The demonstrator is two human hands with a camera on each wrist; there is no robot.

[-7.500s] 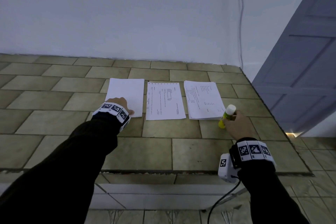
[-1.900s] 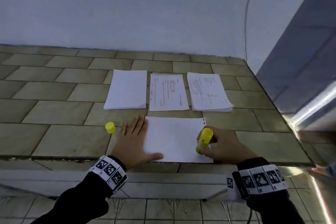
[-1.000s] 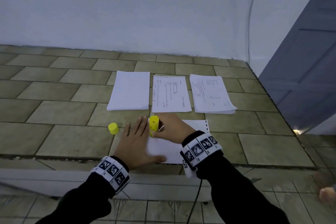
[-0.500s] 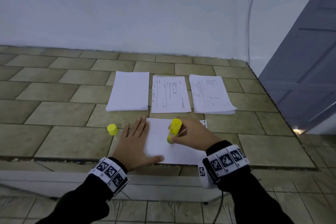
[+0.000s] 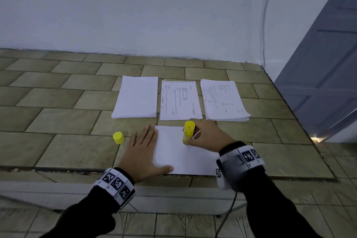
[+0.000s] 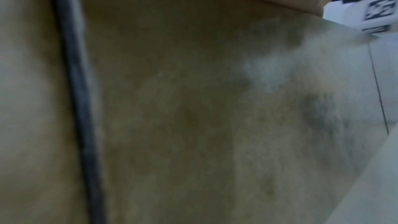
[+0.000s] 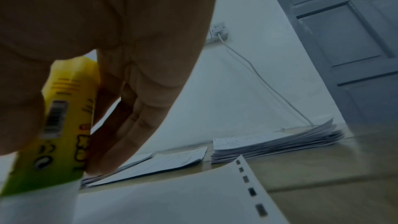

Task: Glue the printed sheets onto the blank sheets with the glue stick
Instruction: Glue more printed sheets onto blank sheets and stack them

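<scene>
A white sheet lies face down near the counter's front edge; dashes along its far right edge show in the right wrist view. My left hand lies flat with straight fingers on its left side. My right hand grips the yellow glue stick, tip down on the sheet. The yellow cap stands left of the sheet. Behind lie a blank stack, a printed sheet and a printed stack.
The tiled counter meets a white wall at the back, with a grey door at the right. A white cable runs from a wall socket down to the counter. The left wrist view is blurred tile.
Over the last second my right hand slid the glue stick from the sheet's left part toward the right. My left hand stayed flat. Earlier, the sheet was laid in front.
</scene>
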